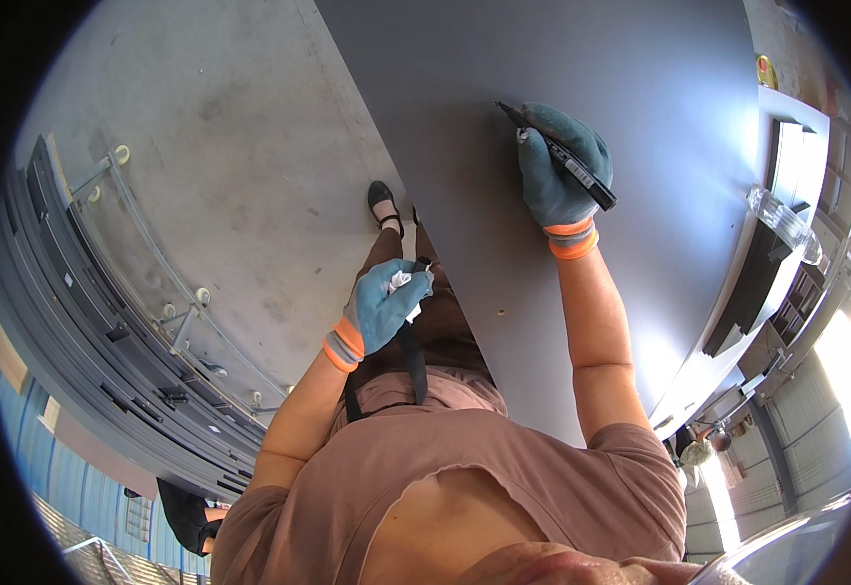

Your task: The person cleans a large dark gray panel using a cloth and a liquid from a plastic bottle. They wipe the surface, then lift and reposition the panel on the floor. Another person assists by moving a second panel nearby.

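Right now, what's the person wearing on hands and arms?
Both the left hand and the right hand wear teal-blue knit work gloves with grey and orange banded cuffs at the wrists. Forearms are bare above the cuffs. Short sleeves of a dusty pink-brown T-shirt end at the upper arms. No watch or markings visible.

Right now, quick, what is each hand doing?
Left hand: closed around a crumpled white cloth.
Right hand: closed on a black marker, tip touching the grey panel.
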Tool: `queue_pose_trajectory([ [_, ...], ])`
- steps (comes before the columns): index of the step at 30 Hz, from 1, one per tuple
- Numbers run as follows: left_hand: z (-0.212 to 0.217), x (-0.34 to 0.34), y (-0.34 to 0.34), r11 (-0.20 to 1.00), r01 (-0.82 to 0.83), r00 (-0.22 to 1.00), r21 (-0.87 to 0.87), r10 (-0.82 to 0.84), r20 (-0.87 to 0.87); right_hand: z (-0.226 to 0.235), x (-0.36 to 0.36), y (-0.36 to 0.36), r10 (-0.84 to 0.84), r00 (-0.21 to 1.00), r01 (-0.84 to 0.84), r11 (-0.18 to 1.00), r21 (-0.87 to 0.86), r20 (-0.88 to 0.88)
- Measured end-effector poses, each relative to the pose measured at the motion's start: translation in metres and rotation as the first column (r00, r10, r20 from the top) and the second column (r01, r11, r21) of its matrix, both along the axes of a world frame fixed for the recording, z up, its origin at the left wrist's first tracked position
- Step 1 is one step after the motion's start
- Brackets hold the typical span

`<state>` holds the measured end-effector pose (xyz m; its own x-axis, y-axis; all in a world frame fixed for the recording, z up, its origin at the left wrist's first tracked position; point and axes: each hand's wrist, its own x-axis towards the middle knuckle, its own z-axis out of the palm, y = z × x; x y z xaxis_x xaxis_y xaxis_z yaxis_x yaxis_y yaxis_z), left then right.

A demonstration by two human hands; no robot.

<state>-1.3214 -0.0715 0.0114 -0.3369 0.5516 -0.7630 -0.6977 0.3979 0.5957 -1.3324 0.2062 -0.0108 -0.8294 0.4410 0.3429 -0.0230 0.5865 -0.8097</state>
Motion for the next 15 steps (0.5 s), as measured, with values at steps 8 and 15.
queue_pose_trajectory([
  [8, -0.0001, -0.001, 0.0002, 1.0, -0.004, 1.0, 0.011, 0.004, 0.027, 0.0016, -0.0021, 0.0001, 0.048, 0.998, -0.05, 0.997, 0.053, 0.026],
  [15, -0.0021, 0.0017, 0.0004, 0.999, -0.039, 0.998, -0.001, 0.039, 0.043, -0.0003, -0.0016, 0.0013, 0.049, 0.998, -0.05, 0.997, 0.054, 0.025],
])
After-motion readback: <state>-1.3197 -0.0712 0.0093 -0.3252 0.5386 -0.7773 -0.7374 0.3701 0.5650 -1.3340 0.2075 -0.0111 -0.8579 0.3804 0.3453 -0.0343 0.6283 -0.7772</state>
